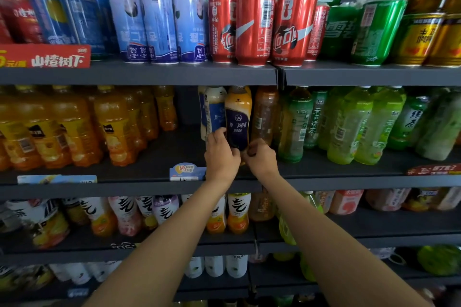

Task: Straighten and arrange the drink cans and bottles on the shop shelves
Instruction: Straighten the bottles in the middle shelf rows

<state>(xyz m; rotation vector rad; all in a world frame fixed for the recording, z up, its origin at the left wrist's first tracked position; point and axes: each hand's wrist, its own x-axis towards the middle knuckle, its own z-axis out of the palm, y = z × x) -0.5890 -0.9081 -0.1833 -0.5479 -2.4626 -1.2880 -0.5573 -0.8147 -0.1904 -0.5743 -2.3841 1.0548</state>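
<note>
milk tea bottle [238,117] upright on middle shelf [139,179] | left grip [222,154] and right grip [260,157] both clasp its base

Landmark: the milk tea bottle [237,119] with the dark blue label. Directly above it, the upper shelf [139,73] shows three red cola cans [254,30] in front. Left of those stand three pale blue tall cans [158,20]. One cream bottle [215,109] stands just left of the milk tea bottle. Two hands [222,154] meet at the base of the milk tea bottle. Other rows are too blurred to count.
</note>
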